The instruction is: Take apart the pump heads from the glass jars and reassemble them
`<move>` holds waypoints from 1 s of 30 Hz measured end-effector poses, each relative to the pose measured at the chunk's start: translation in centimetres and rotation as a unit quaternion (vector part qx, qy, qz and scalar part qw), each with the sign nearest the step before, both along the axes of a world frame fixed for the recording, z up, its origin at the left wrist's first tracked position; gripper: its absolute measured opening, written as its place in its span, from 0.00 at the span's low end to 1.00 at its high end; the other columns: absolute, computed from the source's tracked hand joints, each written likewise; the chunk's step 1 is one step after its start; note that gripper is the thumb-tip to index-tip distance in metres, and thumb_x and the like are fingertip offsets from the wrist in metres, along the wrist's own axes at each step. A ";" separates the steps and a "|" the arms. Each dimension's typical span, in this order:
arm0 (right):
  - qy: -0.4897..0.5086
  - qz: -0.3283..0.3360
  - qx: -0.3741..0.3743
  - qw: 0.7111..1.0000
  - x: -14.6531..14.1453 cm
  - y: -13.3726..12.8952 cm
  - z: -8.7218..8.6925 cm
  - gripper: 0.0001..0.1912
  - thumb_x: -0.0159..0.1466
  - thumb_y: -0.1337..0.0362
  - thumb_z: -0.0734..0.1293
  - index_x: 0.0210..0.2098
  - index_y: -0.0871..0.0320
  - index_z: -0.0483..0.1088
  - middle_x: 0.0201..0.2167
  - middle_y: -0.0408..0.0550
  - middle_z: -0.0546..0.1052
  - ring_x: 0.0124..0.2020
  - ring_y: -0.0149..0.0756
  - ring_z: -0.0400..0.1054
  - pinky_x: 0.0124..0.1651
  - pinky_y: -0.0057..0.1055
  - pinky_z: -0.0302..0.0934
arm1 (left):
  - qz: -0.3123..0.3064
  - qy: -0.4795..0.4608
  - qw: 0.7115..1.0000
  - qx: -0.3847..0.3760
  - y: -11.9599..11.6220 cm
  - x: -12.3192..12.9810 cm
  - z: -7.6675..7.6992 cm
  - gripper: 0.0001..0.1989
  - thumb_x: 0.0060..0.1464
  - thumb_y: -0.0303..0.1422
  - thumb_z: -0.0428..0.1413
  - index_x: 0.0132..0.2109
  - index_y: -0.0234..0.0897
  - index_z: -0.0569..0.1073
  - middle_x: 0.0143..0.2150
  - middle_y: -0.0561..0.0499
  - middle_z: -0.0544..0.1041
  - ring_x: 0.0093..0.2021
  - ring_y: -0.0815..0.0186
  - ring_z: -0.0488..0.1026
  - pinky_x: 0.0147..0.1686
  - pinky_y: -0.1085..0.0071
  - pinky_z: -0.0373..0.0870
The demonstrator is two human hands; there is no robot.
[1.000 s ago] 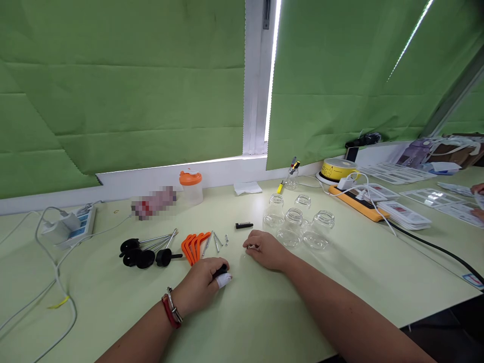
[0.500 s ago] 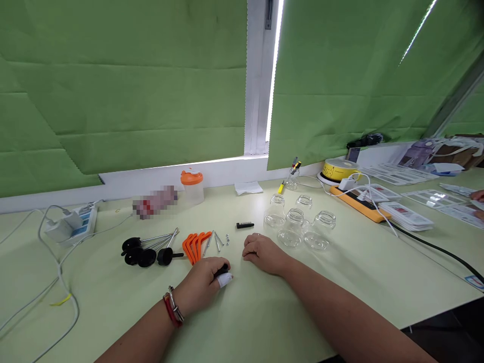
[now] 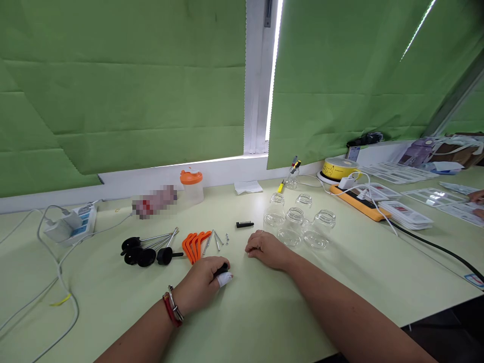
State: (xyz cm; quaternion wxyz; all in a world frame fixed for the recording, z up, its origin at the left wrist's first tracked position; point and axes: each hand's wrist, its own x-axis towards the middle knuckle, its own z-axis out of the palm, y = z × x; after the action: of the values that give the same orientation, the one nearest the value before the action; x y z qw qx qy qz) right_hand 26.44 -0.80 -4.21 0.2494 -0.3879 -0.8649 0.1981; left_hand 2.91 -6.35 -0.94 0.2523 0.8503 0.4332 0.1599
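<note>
My left hand [image 3: 206, 282] is closed around a small black part [image 3: 221, 269], and one of its fingers has a white wrapping. My right hand [image 3: 268, 249] rests on the table with its fingers curled; whatever is under the fingertips is too small to make out. Just beyond the hands lies a black piece with a spring [image 3: 244, 224]. Left of centre are several orange handles [image 3: 194, 246], a few metal bolts [image 3: 217, 241] and tiny nuts [image 3: 227, 239]. Black round parts with metal rods [image 3: 146, 257] lie farther left. Several clear glass jars [image 3: 294, 227] stand beyond my right hand.
An orange-lidded cup [image 3: 192, 187] and a white tissue [image 3: 248, 187] are at the back. Screwdrivers [image 3: 294, 166] stand in a jar. White cables [image 3: 56, 262] run along the left; an orange power strip [image 3: 359, 204] lies right. Another person's hand [image 3: 477, 196] shows at the far right.
My right hand has shifted slightly to the right and away from me. My left hand keeps its place with the black part.
</note>
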 end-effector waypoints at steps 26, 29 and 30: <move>0.164 0.041 0.115 0.979 -4.7 -4.4 1.6 0.08 0.64 0.63 0.62 0.32 0.55 0.73 0.30 0.46 0.77 0.33 0.34 0.67 0.41 0.34 0.60 | -0.004 -0.015 1.000 0.012 -0.2 0.7 -0.4 0.09 0.56 0.33 0.48 0.37 0.37 0.72 0.32 0.50 0.74 0.31 0.65 0.68 0.32 0.72 0.63; 0.161 0.044 0.106 0.980 -4.8 -4.3 1.5 0.08 0.64 0.63 0.63 0.32 0.55 0.73 0.30 0.46 0.77 0.33 0.34 0.68 0.42 0.34 0.60 | -0.005 -0.016 1.000 0.013 -0.2 0.8 -0.4 0.09 0.56 0.33 0.48 0.37 0.36 0.72 0.31 0.50 0.75 0.32 0.65 0.68 0.33 0.72 0.63; 0.162 0.046 0.105 0.980 -4.7 -4.2 1.5 0.08 0.64 0.63 0.63 0.32 0.55 0.73 0.30 0.46 0.77 0.33 0.33 0.68 0.42 0.34 0.60 | -0.005 -0.015 1.000 0.014 -0.2 0.8 -0.5 0.09 0.56 0.33 0.48 0.37 0.36 0.72 0.31 0.50 0.75 0.31 0.65 0.68 0.33 0.72 0.63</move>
State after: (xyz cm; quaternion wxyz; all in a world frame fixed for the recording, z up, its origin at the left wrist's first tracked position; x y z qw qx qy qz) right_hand 21.72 -5.03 -2.73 0.4161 -0.2817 -0.8462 0.1774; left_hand 3.67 -6.58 -1.40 0.2477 0.8536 0.4226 0.1773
